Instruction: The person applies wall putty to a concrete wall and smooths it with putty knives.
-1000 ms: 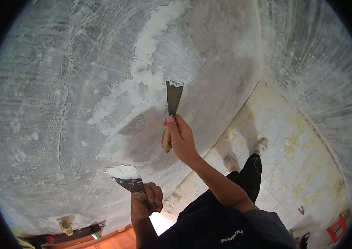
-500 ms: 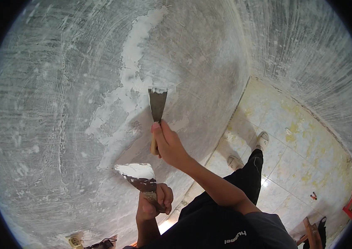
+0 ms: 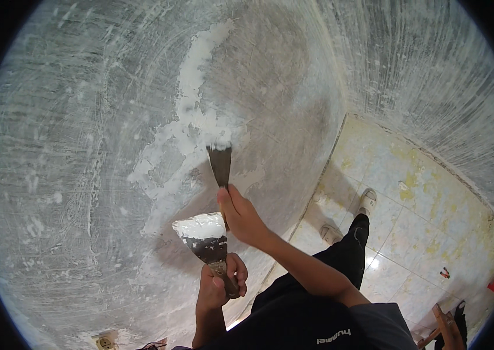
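Beyond my left hand (image 3: 211, 291), the broad scraper (image 3: 209, 249) it grips now stands nearer my right hand (image 3: 242, 219), clasping the narrow scraper (image 3: 220, 164); white paste (image 3: 203, 226) seems handier.

Your head-worn fisheye looks down from near above your left hand (image 3: 211, 290) and right hand (image 3: 243, 219). It faces wall (image 3: 83, 175) and floor (image 3: 401, 224).

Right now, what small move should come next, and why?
Perhaps the right hand should draw the narrow scraper over the white patch: the blade carries white paste at that patch, while the left hand holds a wider scraper with more.
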`<move>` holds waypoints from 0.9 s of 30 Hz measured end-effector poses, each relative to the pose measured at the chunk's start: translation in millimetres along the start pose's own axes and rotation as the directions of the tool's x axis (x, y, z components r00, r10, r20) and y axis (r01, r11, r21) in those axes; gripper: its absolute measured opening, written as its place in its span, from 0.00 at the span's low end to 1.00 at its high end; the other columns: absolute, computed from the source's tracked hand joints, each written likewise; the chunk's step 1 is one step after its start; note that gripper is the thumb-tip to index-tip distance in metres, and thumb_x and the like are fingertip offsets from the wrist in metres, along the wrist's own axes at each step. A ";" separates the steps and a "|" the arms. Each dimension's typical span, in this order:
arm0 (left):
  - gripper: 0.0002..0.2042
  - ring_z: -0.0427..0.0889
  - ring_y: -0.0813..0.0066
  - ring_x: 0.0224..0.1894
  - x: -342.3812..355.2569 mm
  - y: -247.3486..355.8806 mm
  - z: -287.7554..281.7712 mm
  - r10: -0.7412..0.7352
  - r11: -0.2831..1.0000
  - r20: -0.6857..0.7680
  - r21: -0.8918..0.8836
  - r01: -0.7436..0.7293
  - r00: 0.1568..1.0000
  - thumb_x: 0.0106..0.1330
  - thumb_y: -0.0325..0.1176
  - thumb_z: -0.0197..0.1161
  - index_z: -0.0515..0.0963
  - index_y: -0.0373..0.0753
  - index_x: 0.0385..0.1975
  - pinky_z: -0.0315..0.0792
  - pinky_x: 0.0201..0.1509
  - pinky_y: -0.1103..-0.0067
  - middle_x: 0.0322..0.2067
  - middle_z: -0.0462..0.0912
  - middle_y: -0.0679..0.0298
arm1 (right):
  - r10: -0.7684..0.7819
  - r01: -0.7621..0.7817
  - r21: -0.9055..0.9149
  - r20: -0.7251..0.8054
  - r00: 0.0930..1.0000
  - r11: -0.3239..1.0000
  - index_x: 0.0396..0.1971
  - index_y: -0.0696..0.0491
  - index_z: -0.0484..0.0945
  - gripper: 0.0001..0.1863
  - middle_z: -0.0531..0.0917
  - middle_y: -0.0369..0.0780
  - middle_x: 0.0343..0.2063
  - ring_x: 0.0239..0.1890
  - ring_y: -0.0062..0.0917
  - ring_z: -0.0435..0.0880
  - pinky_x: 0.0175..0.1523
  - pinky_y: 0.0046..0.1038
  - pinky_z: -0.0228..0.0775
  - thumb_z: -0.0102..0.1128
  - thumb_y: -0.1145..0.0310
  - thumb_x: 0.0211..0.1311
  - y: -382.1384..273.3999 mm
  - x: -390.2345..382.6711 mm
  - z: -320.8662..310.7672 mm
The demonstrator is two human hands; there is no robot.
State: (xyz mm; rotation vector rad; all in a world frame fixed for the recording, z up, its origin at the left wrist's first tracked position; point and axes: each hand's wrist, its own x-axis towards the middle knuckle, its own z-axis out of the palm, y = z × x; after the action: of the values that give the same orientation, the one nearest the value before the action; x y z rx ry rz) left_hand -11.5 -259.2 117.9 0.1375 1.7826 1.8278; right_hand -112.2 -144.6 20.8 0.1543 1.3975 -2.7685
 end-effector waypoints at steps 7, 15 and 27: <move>0.27 0.73 0.78 0.31 4.7 -5.7 4.6 0.047 0.994 -0.013 -0.097 -0.048 0.999 0.67 0.61 0.67 0.64 0.43 0.32 0.79 0.24 0.82 0.32 0.69 0.63 | -0.139 0.146 0.064 -0.105 0.985 0.987 0.38 0.52 0.69 0.20 0.71 0.33 0.23 0.21 0.15 0.68 0.27 0.23 0.62 0.38 0.52 0.85 -12.1 21.7 -13.0; 0.15 0.76 0.76 0.31 3.0 -29.9 9.6 -0.028 0.978 -0.227 -0.208 -0.021 0.974 0.68 0.28 0.69 0.65 0.42 0.27 0.81 0.25 0.79 0.30 0.72 0.62 | 0.123 0.197 0.706 -0.374 0.919 0.680 0.48 0.45 0.70 0.18 0.78 0.35 0.29 0.27 0.23 0.80 0.26 0.30 0.74 0.47 0.45 0.79 -27.5 -90.0 -58.3; 0.14 0.73 0.78 0.30 30.7 -52.8 42.3 -0.216 0.953 -0.208 -0.256 0.160 0.954 0.69 0.27 0.67 0.66 0.42 0.26 0.76 0.23 0.82 0.30 0.72 0.61 | -0.508 0.447 0.858 -0.276 0.816 0.253 0.37 0.43 0.66 0.21 0.75 0.35 0.21 0.29 0.25 0.74 0.36 0.30 0.62 0.76 0.62 0.59 -184.8 -187.4 -57.9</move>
State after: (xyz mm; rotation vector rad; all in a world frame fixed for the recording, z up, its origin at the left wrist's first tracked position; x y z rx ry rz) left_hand -0.5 -210.5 62.8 -0.3445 1.6456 1.9604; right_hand 64.1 9.5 154.3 -0.4290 -0.3963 -3.6379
